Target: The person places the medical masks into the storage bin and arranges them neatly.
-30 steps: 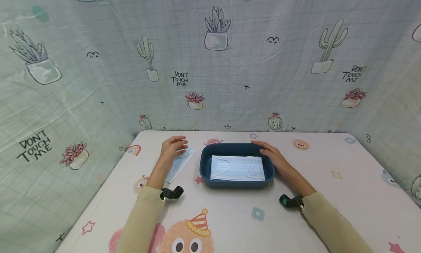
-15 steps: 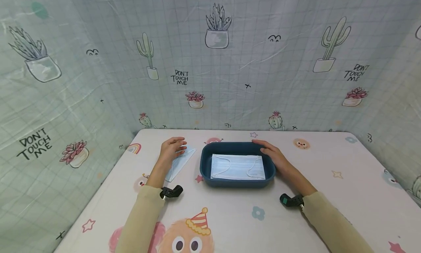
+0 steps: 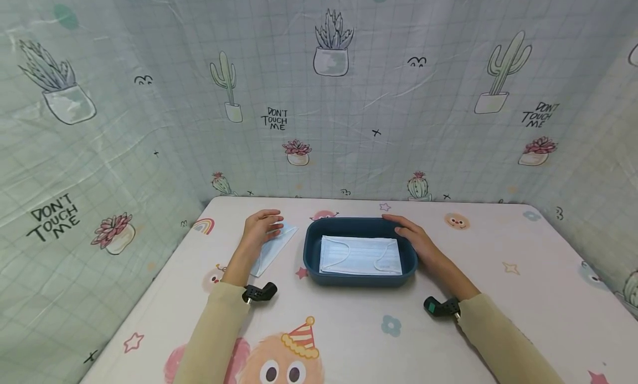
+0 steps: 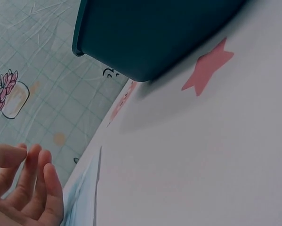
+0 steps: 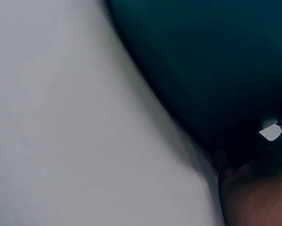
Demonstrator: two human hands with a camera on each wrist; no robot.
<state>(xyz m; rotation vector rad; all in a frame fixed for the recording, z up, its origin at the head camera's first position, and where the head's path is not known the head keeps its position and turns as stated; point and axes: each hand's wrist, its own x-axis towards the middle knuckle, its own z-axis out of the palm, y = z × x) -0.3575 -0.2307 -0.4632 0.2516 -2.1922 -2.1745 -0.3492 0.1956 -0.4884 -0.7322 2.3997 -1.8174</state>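
Observation:
A dark blue plastic storage bin [image 3: 360, 280] stands on the table, with pale blue face masks [image 3: 360, 255] lying flat inside, ear loops on top. My right hand [image 3: 418, 241] holds the bin's back right corner, thumb over the rim and a finger reaching along the back edge. In the right wrist view, part of that hand [image 5: 258, 202] shows dark against the bin wall [image 5: 206, 61]. Left of the bin, my left hand [image 3: 260, 229] is loosely bent with nothing in it, over another face mask [image 3: 274, 250] that it partly hides. The left wrist view shows the fingers bent beside this mask [image 4: 82, 200].
The white table [image 3: 349, 339] carries printed cartoon figures and stars. A curtain [image 3: 369, 107] with cactus prints hangs behind and at both sides. Black wrist cameras [image 3: 261, 292] sit at both cuffs, close to the table surface.

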